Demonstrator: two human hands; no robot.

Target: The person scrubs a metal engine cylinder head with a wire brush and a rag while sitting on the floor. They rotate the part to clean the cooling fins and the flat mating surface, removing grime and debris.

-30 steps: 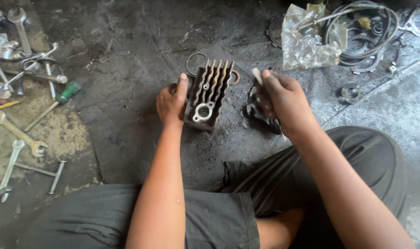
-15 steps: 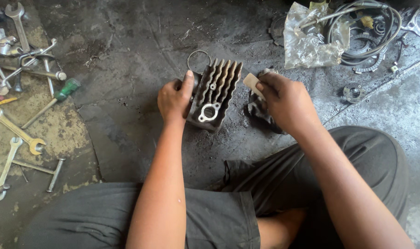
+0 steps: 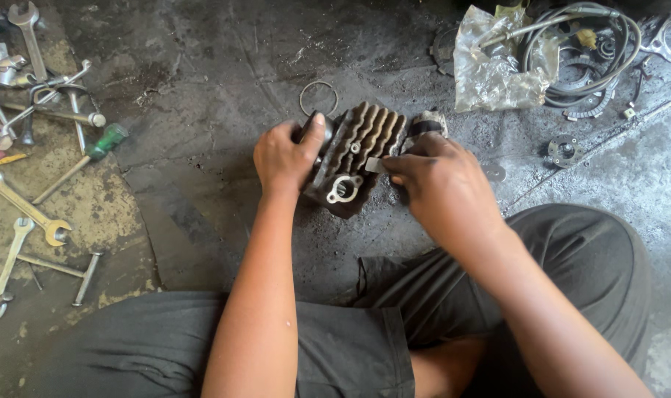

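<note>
Scene: a person sits cross-legged on a grimy, oil-dark workshop floor (image 3: pixel 203 191), both bare hands on an engine part in front of the knees
Left hand: the left hand (image 3: pixel 285 156) is closed around the left end of a finned cylinder head (image 3: pixel 354 158), thumb laid over the top edge, tilting the part up off the floor
Right hand: the right hand (image 3: pixel 438 184) is closed, fingertips pinching a small flat pale strip (image 3: pixel 374 165) whose free end touches the right side of the fins
Cylinder head: a dark metal casting with wavy cooling fins and a bright ring-shaped port face low on its near side, held between the two hands
Beyond the hands: a thin wire ring (image 3: pixel 318 97) lies on the floor just past the left hand; a small grey metal part (image 3: pixel 426 121) shows just above the right hand, mostly hidden by it
Far right of the hands: a crumpled clear plastic bag (image 3: pixel 494 70), coiled cables (image 3: pixel 593 51) and a small round metal part (image 3: pixel 564 149) lie on the floor, well apart from the work
Far left of the hands: open-ended spanners (image 3: pixel 26 214), a green-handled screwdriver (image 3: pixel 92 152) and other hand tools lie scattered over a lighter patch of floor
Foreground: dark trousers (image 3: pixel 335 346) cover the folded legs beneath both forearms
</note>
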